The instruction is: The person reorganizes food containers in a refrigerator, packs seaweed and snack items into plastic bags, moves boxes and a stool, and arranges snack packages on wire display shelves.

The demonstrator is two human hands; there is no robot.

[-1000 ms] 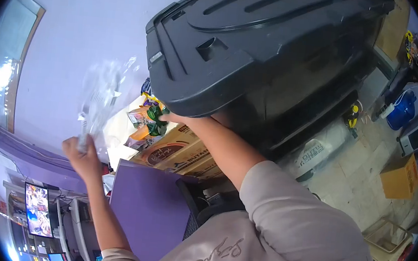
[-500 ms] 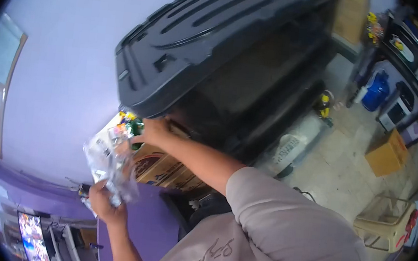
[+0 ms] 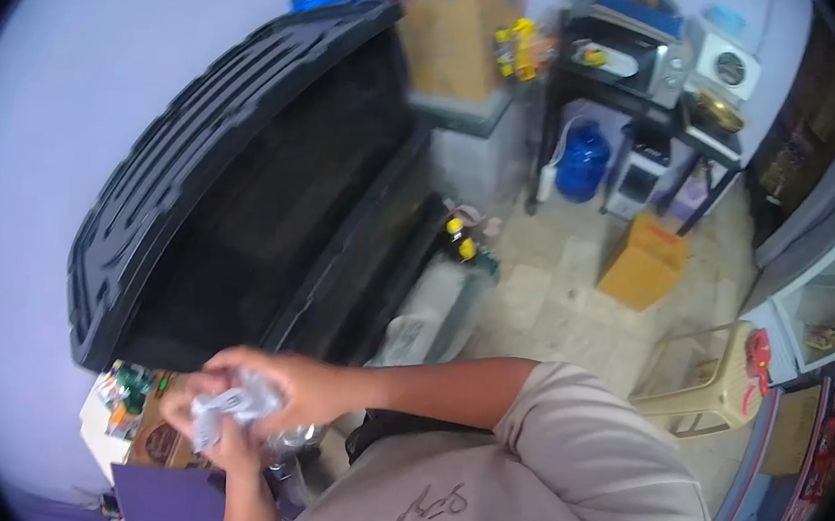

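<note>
A crumpled clear-and-whitish plastic bag (image 3: pixel 241 402) is bunched between my two hands, low and left of centre. My right hand (image 3: pixel 309 393) closes over its upper right side, fingers curled. From below, my left hand (image 3: pixel 231 447) grips the same bag, its fingers partly blurred by motion. Just beyond the hands stands a large black plastic chest (image 3: pixel 237 253) with its ribbed lid (image 3: pixel 182 152) raised. Beside my left hand are a printed brown carton (image 3: pixel 157 439) and shiny green packets (image 3: pixel 130 386).
A purple surface (image 3: pixel 163 505) lies at lower left. On the tiled floor are a cardboard box (image 3: pixel 643 264), a beige stool (image 3: pixel 722 385) and a dark yellow-capped bottle (image 3: pixel 460 239). A black shelf (image 3: pixel 610 90) at the back has a blue water jug (image 3: pixel 583 164) beneath it.
The view has swung right. My hands, earlier apart with the bag hanging loose and my right hand by the green packets, have come together around the bag, now bunched smaller.
</note>
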